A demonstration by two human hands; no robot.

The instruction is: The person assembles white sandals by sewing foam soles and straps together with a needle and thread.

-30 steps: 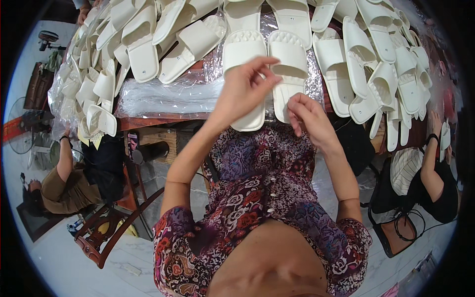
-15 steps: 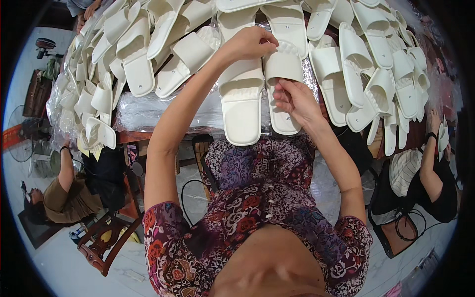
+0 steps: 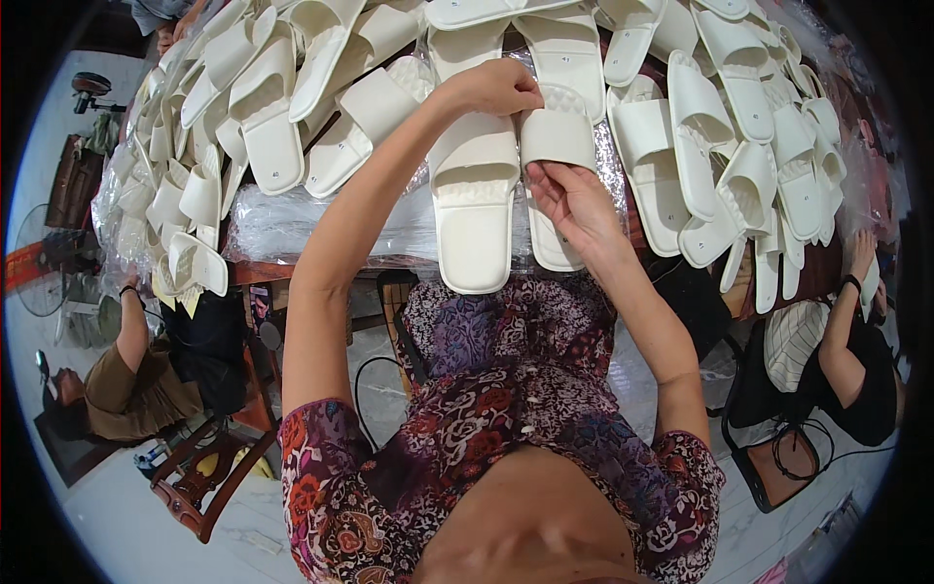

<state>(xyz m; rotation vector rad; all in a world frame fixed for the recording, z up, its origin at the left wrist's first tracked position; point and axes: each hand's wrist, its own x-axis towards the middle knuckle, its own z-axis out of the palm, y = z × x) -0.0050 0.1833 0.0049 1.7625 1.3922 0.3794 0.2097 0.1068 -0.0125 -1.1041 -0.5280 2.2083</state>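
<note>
Two off-white slide slippers lie side by side in front of me, heels toward me. The left slipper [image 3: 474,238] reaches nearer to me than the right slipper [image 3: 557,138]. My left hand [image 3: 501,88] is closed at the upper left of the right slipper, next to its strap, with the fingertips pinched; my wrist crosses over the left slipper's toe end. My right hand [image 3: 581,206] pinches the near edge of the right slipper's strap, fingers bent under it and partly hiding the sole.
Many more off-white slippers [image 3: 270,146] are heaped left, right and beyond. Clear plastic wrapping [image 3: 302,224] covers the table's near part. A person in a brown top [image 3: 136,394] is at the left; another person's arm [image 3: 844,341] shows at the right. A carved wooden chair [image 3: 209,477] stands lower left.
My right hand has slid left along the strap's near edge, its fingers now closer to the strap's left corner. My left hand has shifted only slightly toward me.
</note>
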